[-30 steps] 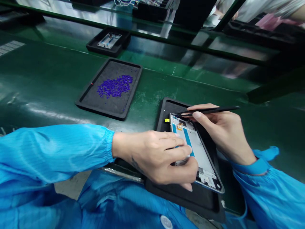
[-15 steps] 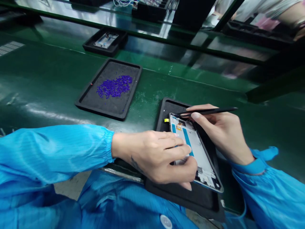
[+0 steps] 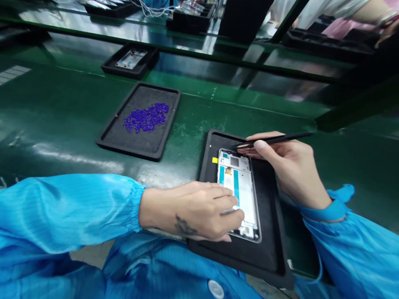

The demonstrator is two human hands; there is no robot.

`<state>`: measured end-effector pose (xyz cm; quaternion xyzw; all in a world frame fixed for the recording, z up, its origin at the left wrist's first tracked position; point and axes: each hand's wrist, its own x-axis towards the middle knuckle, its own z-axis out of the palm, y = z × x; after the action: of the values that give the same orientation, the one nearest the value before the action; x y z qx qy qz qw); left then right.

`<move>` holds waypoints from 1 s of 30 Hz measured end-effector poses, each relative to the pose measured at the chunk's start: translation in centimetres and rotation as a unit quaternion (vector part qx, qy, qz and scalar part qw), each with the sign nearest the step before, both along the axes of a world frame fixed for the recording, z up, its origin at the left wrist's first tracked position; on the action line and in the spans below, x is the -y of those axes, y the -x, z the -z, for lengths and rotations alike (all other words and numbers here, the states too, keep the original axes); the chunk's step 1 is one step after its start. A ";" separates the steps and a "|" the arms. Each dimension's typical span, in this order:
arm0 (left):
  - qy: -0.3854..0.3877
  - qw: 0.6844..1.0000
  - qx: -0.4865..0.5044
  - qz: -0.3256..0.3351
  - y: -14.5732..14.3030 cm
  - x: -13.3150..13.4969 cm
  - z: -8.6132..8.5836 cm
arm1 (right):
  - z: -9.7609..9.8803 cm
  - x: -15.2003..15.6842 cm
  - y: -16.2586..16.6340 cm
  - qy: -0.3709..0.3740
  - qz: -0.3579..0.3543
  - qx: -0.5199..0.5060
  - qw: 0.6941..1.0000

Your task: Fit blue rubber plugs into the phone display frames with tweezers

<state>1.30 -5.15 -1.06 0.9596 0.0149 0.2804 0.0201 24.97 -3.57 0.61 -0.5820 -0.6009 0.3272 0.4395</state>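
Observation:
A phone frame [image 3: 241, 182] with white and blue inner parts lies flat in a black tray [image 3: 268, 232] at the near edge of the green bench. My left hand [image 3: 196, 211] rests on the frame's near left side, fingers closed around its edge. My right hand [image 3: 286, 166] hovers at the frame's far right corner, pinching black tweezers [image 3: 274, 140] whose tips point left above the top of the frame. A small yellow tab [image 3: 215, 160] sits beside the frame's top left corner.
A second black tray [image 3: 107, 139] holding a heap of small purple pieces [image 3: 146, 117] lies to the left. Farther back, a third tray [image 3: 109, 66] carries another phone frame [image 3: 131, 59]. Another person's arm [image 3: 374, 14] shows at the top right behind a dark rail.
The phone frame was tilted up on my left hand; it now lies flat in the tray and turned straighter. My left hand lowered with it. The right hand with the tweezers barely moved.

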 end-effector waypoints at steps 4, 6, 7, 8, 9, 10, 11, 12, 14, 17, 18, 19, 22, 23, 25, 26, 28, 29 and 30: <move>0.074 0.990 -0.123 0.008 0.6 -0.1 -0.7 | 0.2 -0.2 -0.1 0.000 -0.002 -0.016 1.000; 0.070 0.991 -0.112 0.003 0.6 -0.1 -0.7 | 0.3 -0.4 -0.1 -0.001 -0.001 -0.030 1.000; 0.061 0.994 -0.091 0.002 0.5 -0.1 -0.6 | 0.3 -0.5 -0.1 -0.005 0.004 -0.043 0.999; 0.048 0.997 -0.064 0.007 0.4 0.1 -0.6 | 0.3 -0.6 -0.1 -0.012 0.010 -0.059 0.998; 0.031 0.999 -0.033 0.022 0.3 0.3 -0.5 | 0.3 -0.7 -0.2 -0.020 0.019 -0.076 0.997; 0.013 0.999 -0.005 0.044 0.2 0.6 -0.4 | 0.3 -0.9 -0.3 -0.029 0.030 -0.092 0.995; -0.006 0.997 0.014 0.069 0.2 1.0 -0.4 | 0.3 -1.0 -0.5 -0.038 0.042 -0.106 0.993; -0.023 0.995 0.017 0.091 0.2 1.4 -0.4 | 0.4 -1.2 -0.7 -0.046 0.054 -0.118 0.990; -0.053 0.993 -0.015 0.101 0.3 2.3 -0.5 | 0.4 -1.5 -1.1 -0.060 0.072 -0.138 0.986; -0.076 0.991 -0.089 0.060 0.5 3.0 -0.7 | 0.3 -1.6 -1.4 -0.083 0.084 -0.158 0.980; -0.077 0.990 -0.111 0.047 0.6 2.9 -0.8 | 0.1 -1.6 -1.4 -0.093 0.086 -0.161 0.979; -0.078 0.988 -0.130 0.035 0.7 2.7 -0.9 | -0.1 -1.5 -1.3 -0.106 0.087 -0.163 0.977; -0.088 0.978 -0.191 -0.005 0.6 1.3 -1.4 | -0.9 -0.7 -0.9 -0.152 0.081 -0.168 0.971; -0.094 0.974 -0.207 -0.020 0.4 0.5 -1.6 | -1.1 -0.3 -0.7 -0.170 0.079 -0.166 0.968; -0.106 0.964 -0.240 -0.047 0.0 -1.3 -2.1 | -1.5 0.7 -0.3 -0.213 0.081 -0.147 0.962; -0.111 0.958 -0.258 -0.060 -0.4 -2.3 -2.4 | -1.6 1.4 -0.2 -0.239 0.084 -0.127 0.959; -0.115 0.943 -0.299 -0.090 -1.3 -4.6 -2.9 | -1.7 2.9 0.3 -0.294 0.082 -0.064 0.950; -0.117 0.935 -0.318 -0.107 -2.0 -5.8 -3.2 | -1.7 3.7 0.5 -0.320 0.072 -0.028 0.944; -0.119 0.928 -0.332 -0.123 -2.8 -7.1 -3.5 | -1.7 4.4 0.8 -0.342 0.054 0.008 0.938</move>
<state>4.06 1.93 2.42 0.9838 0.1052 -0.0545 -0.1346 24.20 -8.02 2.27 -0.4306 -0.6476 0.0732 0.6243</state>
